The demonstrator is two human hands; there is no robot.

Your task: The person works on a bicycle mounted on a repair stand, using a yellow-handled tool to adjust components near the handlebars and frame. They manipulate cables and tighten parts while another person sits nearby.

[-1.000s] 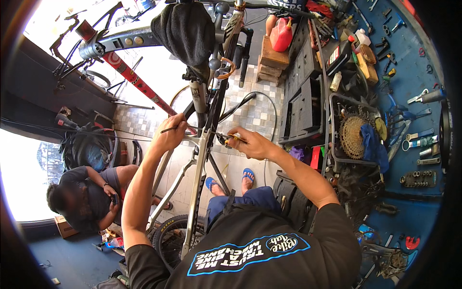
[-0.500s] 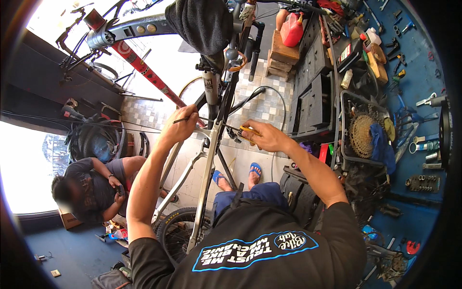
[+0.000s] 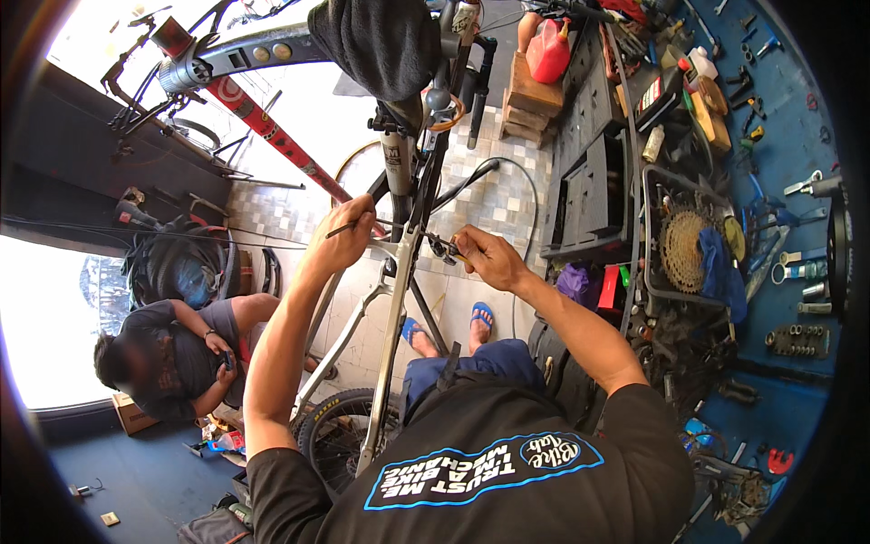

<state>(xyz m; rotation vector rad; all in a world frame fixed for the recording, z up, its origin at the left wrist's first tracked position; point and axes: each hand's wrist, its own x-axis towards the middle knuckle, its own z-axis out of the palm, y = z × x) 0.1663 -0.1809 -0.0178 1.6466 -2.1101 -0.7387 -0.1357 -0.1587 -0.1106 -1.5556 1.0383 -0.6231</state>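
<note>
The left hand (image 3: 351, 228) grips a thin dark tool (image 3: 338, 230) and the right hand (image 3: 490, 257) clasps a mostly hidden small object (image 3: 463, 259), with the silver bicycle frame (image 3: 391, 313) between them, so uneven pressure could make the tool slip and scratch the frame

Your left hand (image 3: 349, 234) hides part of the rod (image 3: 336, 232), your right hand (image 3: 494, 261) covers most of its tool (image 3: 461, 258), the dark piece (image 3: 441, 247) beside it is too small to tell, your shirt (image 3: 544, 408) hides some of the wheel (image 3: 317, 424), and the top edge cuts off the cloth (image 3: 379, 45).
</note>
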